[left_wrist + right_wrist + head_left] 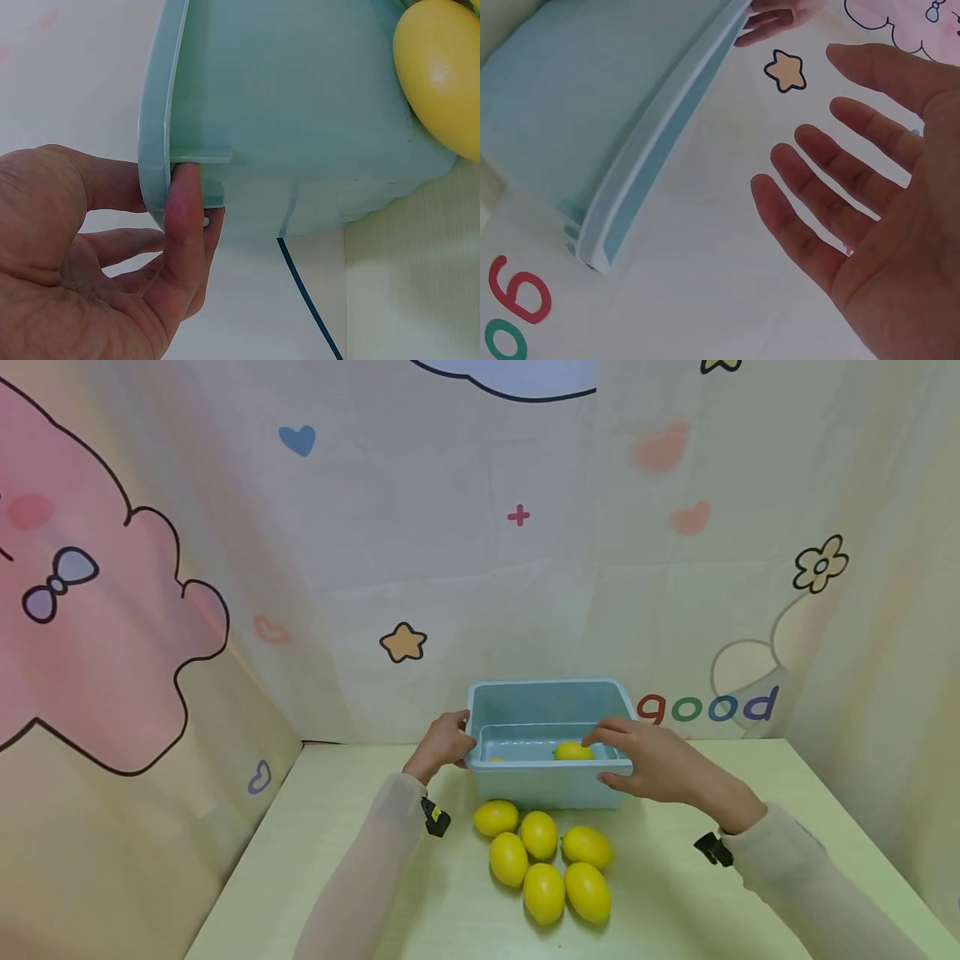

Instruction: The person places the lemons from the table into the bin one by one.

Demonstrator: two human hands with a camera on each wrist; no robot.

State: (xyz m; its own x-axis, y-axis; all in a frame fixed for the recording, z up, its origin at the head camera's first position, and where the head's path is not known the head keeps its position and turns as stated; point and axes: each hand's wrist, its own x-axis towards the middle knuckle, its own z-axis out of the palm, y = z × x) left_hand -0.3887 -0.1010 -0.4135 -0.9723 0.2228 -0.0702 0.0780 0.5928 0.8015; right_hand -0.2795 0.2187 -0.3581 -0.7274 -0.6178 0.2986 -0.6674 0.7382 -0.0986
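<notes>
A light blue plastic bin (pixel 551 787) stands at the back of the table. My left hand (pixel 444 743) grips its left rim; in the left wrist view, thumb and fingers (pixel 184 232) curl round the lip from both sides. Over the bin's right front corner hovers my right hand (pixel 660 764). Its fingers (pixel 799 229) are spread and hold nothing in the right wrist view, apart from the rim. Inside the bin lies a yellow lemon (pixel 573 752), and a sliver of another yellow thing (pixel 497 759) shows behind the front wall. Several lemons (pixel 543 893) lie in front of the bin.
A printed cloth (pixel 450 568) hangs directly behind the bin and along both sides of the pale table (pixel 300 877). The nearest lemon (pixel 496 818) lies close against the bin's front wall.
</notes>
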